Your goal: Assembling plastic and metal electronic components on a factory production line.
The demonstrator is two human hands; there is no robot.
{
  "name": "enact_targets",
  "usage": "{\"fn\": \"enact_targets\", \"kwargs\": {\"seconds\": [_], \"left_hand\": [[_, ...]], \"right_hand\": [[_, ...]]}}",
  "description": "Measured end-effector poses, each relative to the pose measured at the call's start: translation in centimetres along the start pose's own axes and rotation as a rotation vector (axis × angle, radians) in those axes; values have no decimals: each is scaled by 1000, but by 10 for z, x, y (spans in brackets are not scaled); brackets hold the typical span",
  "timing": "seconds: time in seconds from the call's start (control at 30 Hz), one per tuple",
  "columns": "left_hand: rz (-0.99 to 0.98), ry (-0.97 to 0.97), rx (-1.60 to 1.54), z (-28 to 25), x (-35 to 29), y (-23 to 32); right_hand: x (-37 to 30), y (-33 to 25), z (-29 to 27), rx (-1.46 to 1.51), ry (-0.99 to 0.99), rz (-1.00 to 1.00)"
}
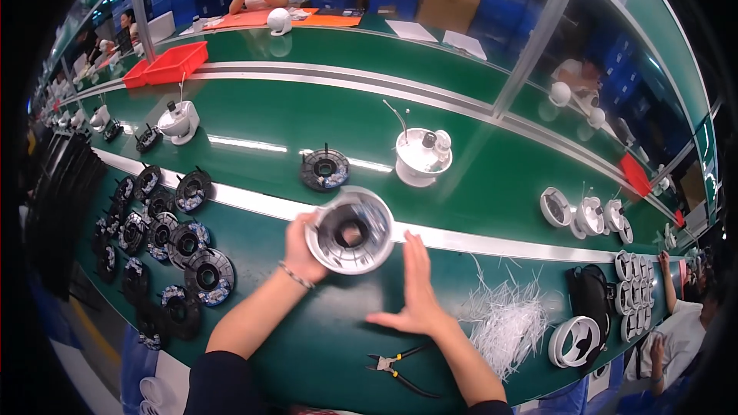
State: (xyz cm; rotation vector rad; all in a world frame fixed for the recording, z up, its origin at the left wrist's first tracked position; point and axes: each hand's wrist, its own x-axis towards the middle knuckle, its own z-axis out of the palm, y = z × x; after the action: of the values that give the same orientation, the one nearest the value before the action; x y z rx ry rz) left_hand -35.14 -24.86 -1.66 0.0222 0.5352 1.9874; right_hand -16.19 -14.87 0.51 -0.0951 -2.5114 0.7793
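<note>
My left hand (301, 250) grips a round white housing shell (351, 230) by its left rim, tilted so its dark hollow inside faces me. My right hand (415, 284) is flat and open just right of and below the shell, fingers together pointing up, touching nothing that I can make out. Both hover over the green bench edge (307, 338). A black round motor part (324, 169) lies on the belt just beyond the shell.
Several black round motor parts (188, 250) are stacked at left. White assembled housing (421, 155) on the belt. Pliers (396, 365) lie near my right forearm, a pile of white cable ties (503, 319) and white rings (575, 340) at right. Other people work nearby.
</note>
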Motion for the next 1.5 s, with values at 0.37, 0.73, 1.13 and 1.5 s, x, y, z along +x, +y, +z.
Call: {"fn": "enact_targets", "kwargs": {"seconds": [0.37,0.73,1.13,1.5], "left_hand": [[494,214,242,-85,96,199],[966,1348,1824,-65,116,184],[528,273,1687,79,199,-93],[118,-44,908,48,146,-68]], "right_hand": [[-91,-61,-31,-212,-585,209],[-126,-54,-18,-266,-432,223],[-153,-70,-8,460,349,526],[-136,-87,-13,1749,409,501]]}}
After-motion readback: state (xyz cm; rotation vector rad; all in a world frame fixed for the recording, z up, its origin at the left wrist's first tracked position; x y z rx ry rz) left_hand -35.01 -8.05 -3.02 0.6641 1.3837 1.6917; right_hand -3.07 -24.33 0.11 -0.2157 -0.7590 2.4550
